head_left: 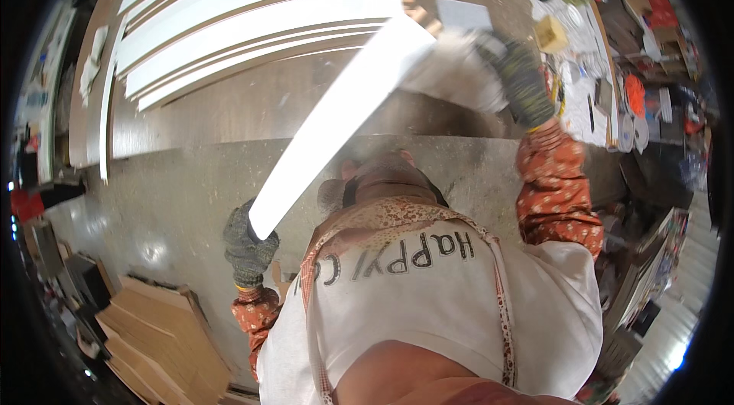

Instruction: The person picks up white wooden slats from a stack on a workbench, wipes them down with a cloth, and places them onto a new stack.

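A long white board (336, 130) slants from my left side up to the table. My left hand (251, 248), in a dark grey knitted glove, is closed round its near end. Its far end rests by the brown edges of the stacked boards. My right hand (524, 80), gloved in dark grey and green, has a white cloth (459, 72) bunched under its fingers, beside the board's far end. Hand and cloth are smeared by motion, so the fingertips cannot be made out. More white boards (260, 22) with brown edges lie side by side on the table's left.
The brown table (229, 126) ends just in front of me. A yellow sponge-like block (550, 34), papers and plastic clutter its right side. A pale grey square sheet (463, 15) lies behind the cloth. Flattened cardboard (164, 336) leans at lower left. An orange bundle (634, 95) sits far right.
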Motion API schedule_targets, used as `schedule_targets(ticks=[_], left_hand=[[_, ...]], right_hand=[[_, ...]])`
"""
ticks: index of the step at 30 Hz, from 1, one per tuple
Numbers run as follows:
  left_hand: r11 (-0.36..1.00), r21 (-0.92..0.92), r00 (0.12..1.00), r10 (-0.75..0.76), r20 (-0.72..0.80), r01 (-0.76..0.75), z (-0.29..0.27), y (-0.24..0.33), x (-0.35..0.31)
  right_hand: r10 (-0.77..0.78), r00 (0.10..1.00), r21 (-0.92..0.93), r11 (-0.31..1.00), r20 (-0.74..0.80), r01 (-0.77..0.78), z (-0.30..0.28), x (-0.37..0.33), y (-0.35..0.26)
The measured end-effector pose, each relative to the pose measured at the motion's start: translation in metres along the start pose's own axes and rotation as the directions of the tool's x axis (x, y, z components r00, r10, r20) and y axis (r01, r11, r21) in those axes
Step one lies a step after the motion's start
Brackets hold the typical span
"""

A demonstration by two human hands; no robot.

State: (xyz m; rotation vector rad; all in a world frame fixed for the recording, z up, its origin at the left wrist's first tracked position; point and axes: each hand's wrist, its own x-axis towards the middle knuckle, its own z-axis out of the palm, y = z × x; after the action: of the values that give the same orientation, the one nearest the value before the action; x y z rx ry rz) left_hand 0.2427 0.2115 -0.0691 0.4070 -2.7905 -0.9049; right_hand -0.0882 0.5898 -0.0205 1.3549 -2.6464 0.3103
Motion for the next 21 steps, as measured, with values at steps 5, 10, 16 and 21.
schedule_targets(ticks=[5,10,16,21], left_hand=[[0.944,0.098,0.918,0.275,0.285,-0.314,0.002,0.024,0.074],[0.844,0.405,0.904,0.194,0.381,-0.352,0.007,0.059,0.107],[0.803,0.527,0.949,0.146,0.279,-0.279,0.023,0.082,0.138],[0.768,0.511,0.912,0.233,0.337,-0.385,0.025,0.113,0.152]], right_hand=[[0.67,0.647,0.494,0.727,-0.363,-0.476,-0.099,0.051,0.019],[0.538,0.737,0.183,0.84,-0.408,-0.511,-0.131,0.009,0.049],[0.826,0.547,-0.03,0.548,-0.134,-0.836,-0.068,-0.136,0.121],[0.934,0.358,-0.244,0.349,0.005,-0.905,-0.026,-0.121,0.102]])
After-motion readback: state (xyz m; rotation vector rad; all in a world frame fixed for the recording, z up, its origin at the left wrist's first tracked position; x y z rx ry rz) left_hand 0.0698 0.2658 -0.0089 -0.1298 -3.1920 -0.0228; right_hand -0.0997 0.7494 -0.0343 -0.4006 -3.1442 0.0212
